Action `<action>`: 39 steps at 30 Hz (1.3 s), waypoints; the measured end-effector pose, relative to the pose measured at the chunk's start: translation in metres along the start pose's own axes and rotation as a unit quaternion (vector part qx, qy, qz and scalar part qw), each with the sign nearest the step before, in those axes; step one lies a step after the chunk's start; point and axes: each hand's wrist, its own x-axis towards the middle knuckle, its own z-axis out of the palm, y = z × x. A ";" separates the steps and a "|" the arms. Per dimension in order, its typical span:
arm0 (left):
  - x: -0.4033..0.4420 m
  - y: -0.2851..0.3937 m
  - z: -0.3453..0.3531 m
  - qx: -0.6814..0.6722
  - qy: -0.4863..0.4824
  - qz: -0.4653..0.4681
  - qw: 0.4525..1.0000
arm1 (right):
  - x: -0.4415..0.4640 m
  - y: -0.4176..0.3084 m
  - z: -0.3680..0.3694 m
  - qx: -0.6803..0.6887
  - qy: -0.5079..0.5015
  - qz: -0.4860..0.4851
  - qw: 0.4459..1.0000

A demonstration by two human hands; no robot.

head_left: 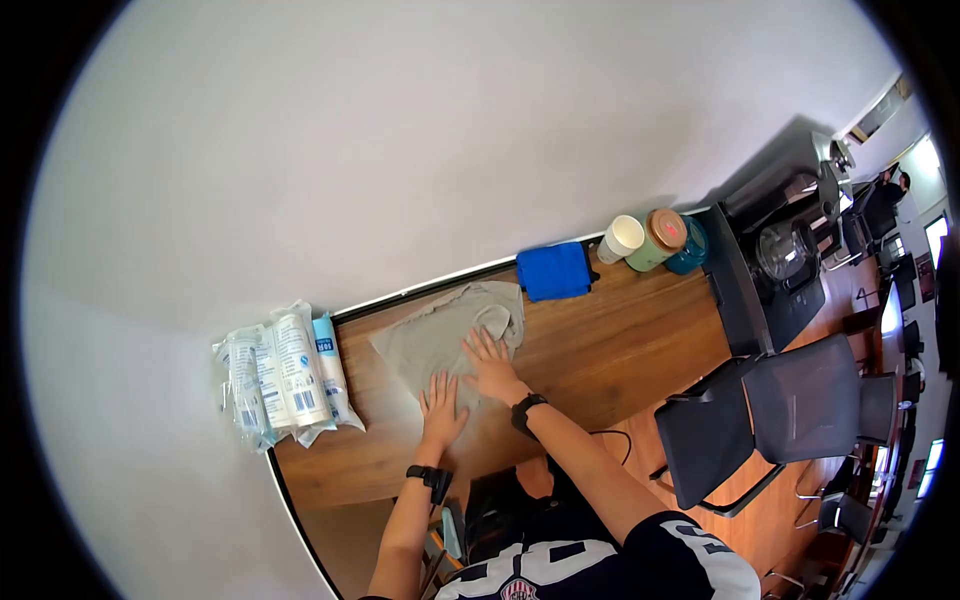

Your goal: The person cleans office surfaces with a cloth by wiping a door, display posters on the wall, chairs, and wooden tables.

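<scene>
A grey-beige cloth (425, 335) lies spread on the wooden desk (590, 345), with a folded or bunched part near its right end. My right hand (492, 368) rests flat on the cloth, fingers spread, just below that bunched part. My left hand (441, 415) lies flat at the cloth's lower edge, its fingers stretched out and apart. Neither hand grips anything. Both wrists wear black bands.
Plastic-wrapped packs of paper cups (285, 375) lie at the desk's left end. Along the back stand a blue pouch (555, 271), a paper cup (621, 238), a green jar (652, 255) and a teal jar (690, 250). A coffee maker (790, 245) and black chair (800, 405) are at right.
</scene>
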 end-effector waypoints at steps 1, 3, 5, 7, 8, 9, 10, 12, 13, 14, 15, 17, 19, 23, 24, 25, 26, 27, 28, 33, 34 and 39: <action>-0.013 0.004 0.008 0.003 -0.003 -0.004 1.000 | -0.013 0.002 0.007 -0.003 0.005 -0.016 1.000; -0.038 0.010 0.026 0.015 -0.023 -0.007 1.000 | -0.039 0.007 0.013 -0.001 0.007 -0.047 0.999; -0.062 0.019 0.047 0.028 -0.040 -0.015 0.999 | -0.066 0.014 0.015 0.010 -0.003 -0.078 0.997; -0.079 0.037 0.065 0.043 -0.054 -0.031 0.997 | -0.092 0.031 0.016 0.011 0.017 -0.127 0.992; -0.085 0.050 0.075 0.046 -0.058 -0.046 0.996 | -0.105 0.041 0.015 0.016 0.015 -0.147 0.989; -0.090 0.064 0.082 0.050 -0.063 -0.063 0.995 | -0.117 0.052 0.013 0.023 0.012 -0.169 0.985; -0.091 0.080 0.092 0.055 -0.067 -0.079 0.993 | -0.128 0.065 0.013 0.023 0.031 -0.187 0.982; -0.088 0.111 0.112 0.064 -0.075 -0.084 0.992 | -0.148 0.094 0.006 0.031 0.033 -0.202 0.978; -0.087 0.126 0.122 0.069 -0.083 -0.083 0.991 | -0.161 0.110 0.001 0.037 0.036 -0.205 0.977; -0.085 0.139 0.130 0.074 -0.082 -0.070 0.991 | -0.172 0.126 -0.004 0.035 0.047 -0.210 0.976; -0.080 0.156 0.135 0.077 -0.083 -0.055 0.992 | -0.185 0.143 -0.011 0.041 0.061 -0.208 0.975; -0.067 0.192 0.152 0.102 -0.104 -0.029 0.989 | -0.212 0.180 -0.024 0.047 0.086 -0.202 0.974; -0.047 0.228 0.157 0.158 -0.142 -0.007 0.977 | -0.239 0.216 -0.038 0.074 0.073 -0.169 0.980; -0.007 0.273 0.192 0.229 -0.118 0.107 0.960 | -0.286 0.270 -0.045 0.079 0.084 -0.075 0.991; 0.001 0.282 0.200 0.242 -0.091 0.132 0.957 | -0.297 0.278 -0.046 0.081 0.102 -0.056 0.990; 0.008 0.291 0.207 0.253 -0.065 0.158 0.952 | -0.308 0.286 -0.047 0.081 0.120 -0.036 0.989; 0.014 0.301 0.214 0.263 -0.038 0.182 0.947 | -0.319 0.292 -0.048 0.081 0.136 -0.017 0.987; 0.017 0.308 0.222 0.251 -0.021 0.186 0.950 | -0.328 0.296 -0.049 0.073 0.134 -0.003 0.988; 0.019 0.314 0.229 0.240 -0.002 0.188 0.952 | -0.334 0.298 -0.050 0.064 0.131 0.009 0.989; 0.005 0.319 0.220 0.161 0.025 0.183 0.969 | -0.332 0.299 -0.053 0.026 0.113 0.030 0.993; 0.002 0.315 0.214 0.160 0.031 0.192 0.968 | -0.326 0.299 -0.052 0.025 0.113 0.022 0.993; -0.014 0.263 0.175 0.106 -0.039 0.173 0.978 | -0.298 0.280 -0.057 -0.065 0.042 -0.016 0.997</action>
